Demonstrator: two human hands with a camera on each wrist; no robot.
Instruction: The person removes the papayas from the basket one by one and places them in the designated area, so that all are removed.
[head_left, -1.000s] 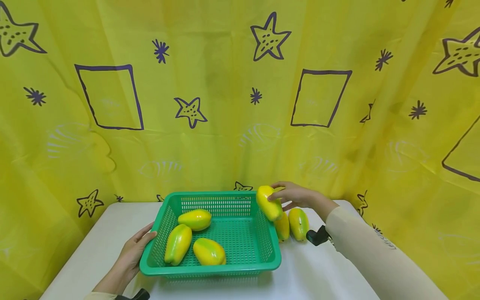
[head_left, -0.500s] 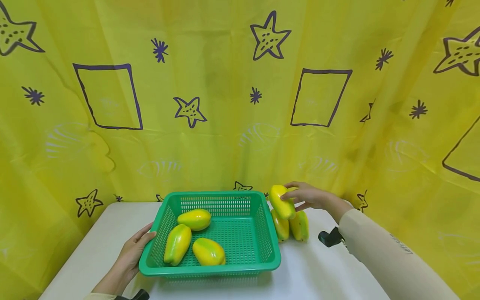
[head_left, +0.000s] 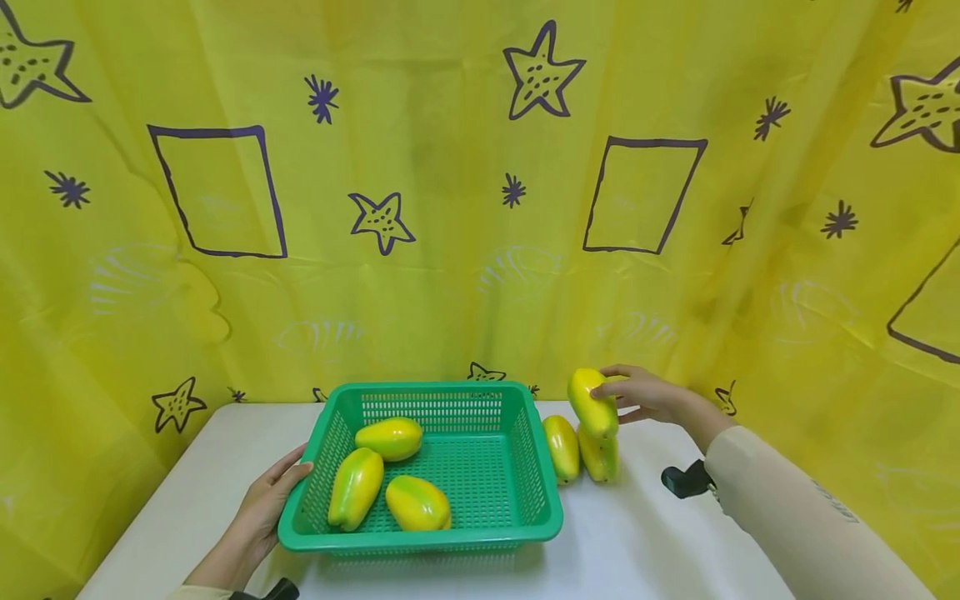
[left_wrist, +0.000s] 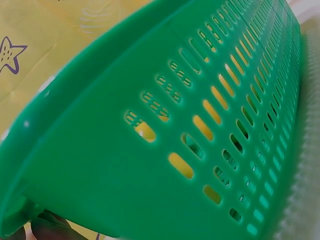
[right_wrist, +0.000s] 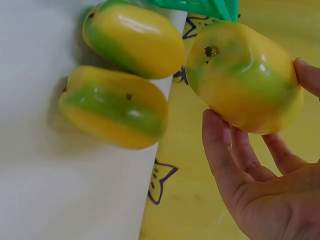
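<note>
My right hand (head_left: 647, 394) holds a yellow-green papaya (head_left: 591, 403) in the air, right of the green plastic basket (head_left: 420, 540). In the right wrist view, thumb and fingertips press on opposite sides of this papaya (right_wrist: 245, 75). Below it on the table lie two more papayas, one nearer the basket (head_left: 562, 450) and one farther right (head_left: 599, 460), partly hidden by the held one. Inside the basket, toward its left, are three papayas (head_left: 389, 439). My left hand (head_left: 258, 504) grips the basket's left rim, thumb on top; the left wrist view shows its slotted wall (left_wrist: 110, 175).
The basket stands on a white table (head_left: 660, 533). Behind and around the table hangs a yellow curtain (head_left: 450, 317) printed with stars and shells. The table's back edge runs close to the curtain.
My right hand has carried the papaya rightward, from over the basket's right rim to above the two papayas on the table. The left hand and the basket have stayed in place.
</note>
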